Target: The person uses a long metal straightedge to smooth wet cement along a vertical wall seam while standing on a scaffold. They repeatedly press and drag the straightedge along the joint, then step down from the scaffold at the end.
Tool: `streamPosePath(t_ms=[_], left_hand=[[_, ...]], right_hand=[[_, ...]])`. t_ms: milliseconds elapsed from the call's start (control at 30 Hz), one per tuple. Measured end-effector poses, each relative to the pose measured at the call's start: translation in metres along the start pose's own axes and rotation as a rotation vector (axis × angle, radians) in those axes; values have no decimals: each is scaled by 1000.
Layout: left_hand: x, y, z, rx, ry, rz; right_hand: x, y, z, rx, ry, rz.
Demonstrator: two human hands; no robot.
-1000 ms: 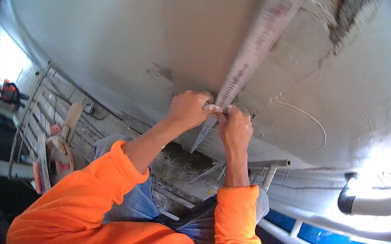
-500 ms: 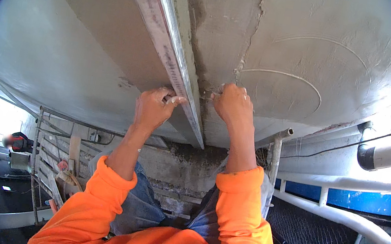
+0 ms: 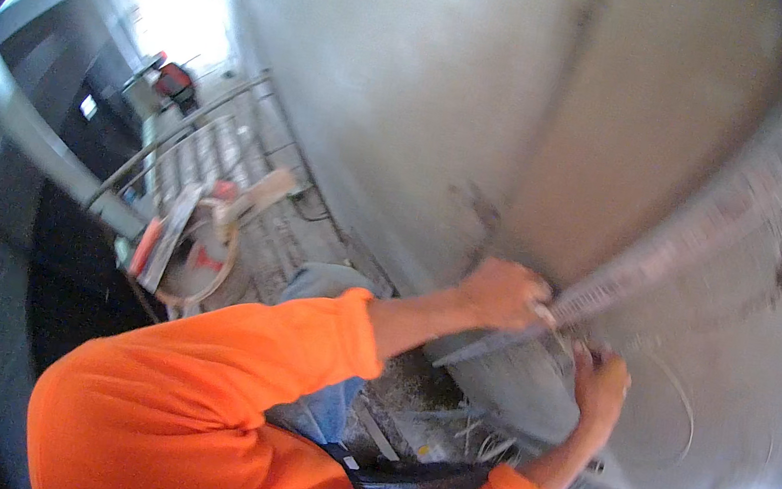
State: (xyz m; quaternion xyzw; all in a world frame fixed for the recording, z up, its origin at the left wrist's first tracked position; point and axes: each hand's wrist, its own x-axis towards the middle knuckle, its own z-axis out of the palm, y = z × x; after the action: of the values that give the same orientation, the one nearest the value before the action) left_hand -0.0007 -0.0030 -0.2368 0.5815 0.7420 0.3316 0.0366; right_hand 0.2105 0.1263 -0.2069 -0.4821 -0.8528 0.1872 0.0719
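Observation:
A long metal straightedge [image 3: 674, 241] with a speckled, worn face lies along the grey plastered wall [image 3: 413, 96], its lower end reaching down past my hands. My left hand [image 3: 503, 295] is closed at the straightedge's edge, fingers curled and thumb against it; what it grips, if anything, is blurred. On the other side of the straightedge my right hand [image 3: 602, 386] is closed in a pinch close to the wall surface. Anything in its fingertips is too small to make out. A thin curved line [image 3: 685, 410] marks the plaster beside the right hand.
At left, a bucket [image 3: 223, 270] with tools stands on a slatted platform [image 3: 212, 157] beside a metal rail [image 3: 181, 127]. Another person [image 3: 175, 83] is far off at upper left. Debris [image 3: 482, 445] lies below my hands.
My view has swung left and tilted, bringing the bucket and platform closer in. The straightedge now slants the other way across the picture. Both hands stay closed near it.

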Motion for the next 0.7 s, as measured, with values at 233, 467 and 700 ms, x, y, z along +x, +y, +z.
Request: streamPosePath(t_ms=[233, 467, 700], left_hand=[[0, 5, -3, -8, -120, -31], [-1, 7, -6, -45, -120, -36], [4, 3, -1, -28, -3, -18]], right_hand=[[-4, -14, 1, 25, -13, -141], [-7, -20, 17, -94, -107, -96], [-2, -21, 29, 5, -228, 5]])
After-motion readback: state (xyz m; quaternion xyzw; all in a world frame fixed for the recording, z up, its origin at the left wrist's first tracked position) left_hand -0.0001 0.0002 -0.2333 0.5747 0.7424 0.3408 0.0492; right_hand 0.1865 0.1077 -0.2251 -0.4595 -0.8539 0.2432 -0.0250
